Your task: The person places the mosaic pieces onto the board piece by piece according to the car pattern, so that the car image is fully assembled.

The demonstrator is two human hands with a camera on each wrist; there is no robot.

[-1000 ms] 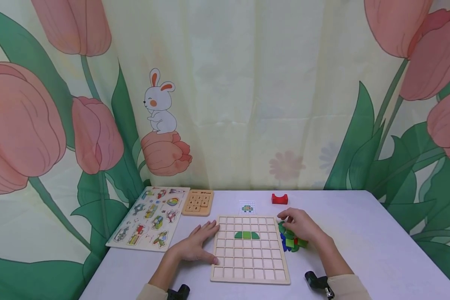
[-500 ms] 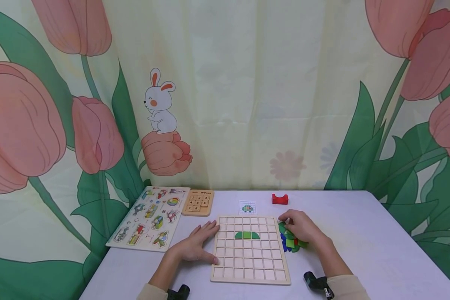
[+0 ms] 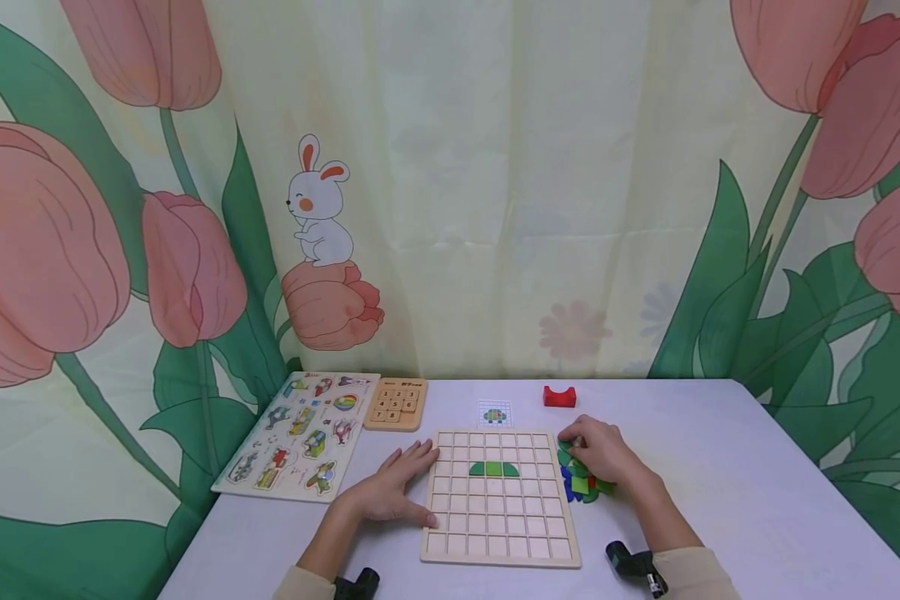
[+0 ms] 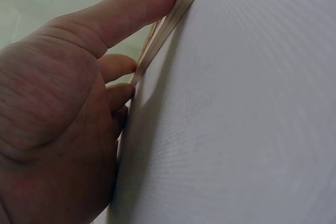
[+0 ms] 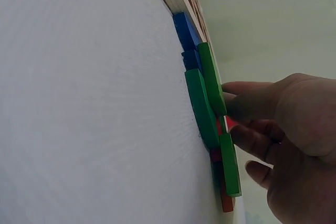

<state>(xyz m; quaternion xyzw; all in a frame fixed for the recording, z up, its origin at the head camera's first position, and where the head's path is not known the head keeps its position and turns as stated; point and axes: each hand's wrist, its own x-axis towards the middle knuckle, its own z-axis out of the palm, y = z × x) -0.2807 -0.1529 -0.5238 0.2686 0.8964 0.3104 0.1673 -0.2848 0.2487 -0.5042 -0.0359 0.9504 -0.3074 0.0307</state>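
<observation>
A wooden grid board (image 3: pixel 498 533) lies on the white table, with a green dome-shaped figure (image 3: pixel 493 469) set in its upper rows. My left hand (image 3: pixel 390 492) rests flat on the table, its straight fingers (image 4: pixel 131 3) against the board's left edge (image 4: pixel 173 14). My right hand (image 3: pixel 600 454) hovers over a pile of green, blue and red flat pieces (image 3: pixel 583 486) just right of the board. Its curled fingertips (image 5: pixel 236 100) pinch a green piece (image 5: pixel 212 85) on top of the pile. Part of the pile is hidden under the hand.
A small pattern card (image 3: pixel 494 414) and a red arched block (image 3: pixel 559 397) lie behind the board. A wooden number puzzle (image 3: pixel 396 404) and a picture puzzle board (image 3: pixel 296 433) sit at the left. A flowered curtain hangs behind the table.
My right hand has shifted slightly over the pile of pieces. The left hand and the board have not moved.
</observation>
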